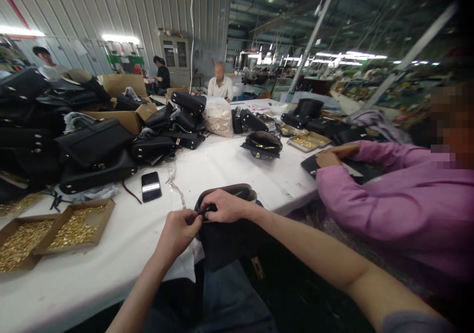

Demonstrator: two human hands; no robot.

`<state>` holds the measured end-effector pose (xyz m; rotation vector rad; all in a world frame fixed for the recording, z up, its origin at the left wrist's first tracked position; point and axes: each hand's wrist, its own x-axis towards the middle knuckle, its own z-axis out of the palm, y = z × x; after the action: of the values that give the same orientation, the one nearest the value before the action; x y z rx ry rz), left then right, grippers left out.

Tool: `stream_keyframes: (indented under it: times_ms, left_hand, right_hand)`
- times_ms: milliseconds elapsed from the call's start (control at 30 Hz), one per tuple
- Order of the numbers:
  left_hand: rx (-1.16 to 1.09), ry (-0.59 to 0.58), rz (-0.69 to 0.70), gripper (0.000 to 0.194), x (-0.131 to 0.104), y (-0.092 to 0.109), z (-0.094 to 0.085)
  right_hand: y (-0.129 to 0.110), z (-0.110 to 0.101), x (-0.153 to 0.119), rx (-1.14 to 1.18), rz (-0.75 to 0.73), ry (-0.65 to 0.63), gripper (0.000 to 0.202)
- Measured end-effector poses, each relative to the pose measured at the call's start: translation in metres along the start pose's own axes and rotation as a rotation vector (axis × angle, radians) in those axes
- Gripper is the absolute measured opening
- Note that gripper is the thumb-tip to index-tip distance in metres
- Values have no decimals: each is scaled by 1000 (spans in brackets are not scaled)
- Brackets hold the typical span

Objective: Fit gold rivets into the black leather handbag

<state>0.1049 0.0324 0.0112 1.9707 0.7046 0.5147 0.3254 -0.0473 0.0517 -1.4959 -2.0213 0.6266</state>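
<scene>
A black handbag (pixel 229 244) rests between my lap and the table's edge, its mouth facing up and its gold clasp (pixel 257 268) hanging low on the right. At the bag's left rim, my left hand (pixel 181 230) pinches the edge from outside with thumb and fingers. My right hand (pixel 224 205) reaches over the opening, its fingers bent inside the same rim and closed near the left fingertips. Whatever small part lies between the fingers is hidden.
Cardboard trays of gold metal pieces (pixel 76 228) and a phone (pixel 151 186) lie on the white-covered table (pixel 148 244). Black bags (pixel 98 145) are piled at left; another bag (pixel 262 145) stands ahead. A co-worker in a pink sleeve (pixel 370 195) handles black material at right.
</scene>
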Motion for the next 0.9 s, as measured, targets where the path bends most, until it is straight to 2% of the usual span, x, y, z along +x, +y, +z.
stream_keyframes:
  times_ms: [133, 367, 533, 633, 767, 900]
  left_hand:
    - [39, 13, 29, 34, 0, 3, 1]
    - [67, 89, 24, 34, 1, 4, 4]
    - [8, 141, -3, 34, 1, -4, 8]
    - [-25, 134, -7, 35, 0, -6, 9]
    - [-58, 76, -16, 32, -2, -6, 7]
    - [-65, 62, -9, 31, -3, -5, 5]
  right_hand:
    - [0, -2, -5, 19, 16, -20, 24]
    - [-1, 3, -1, -11, -25, 38, 22]
    - [4, -8, 3, -20, 38, -81, 27]
    - [6, -13, 0, -18, 66, -90, 25]
    - [7, -11, -2, 33, 15, -73, 20]
    - [7, -11, 4, 20, -16, -114, 18]
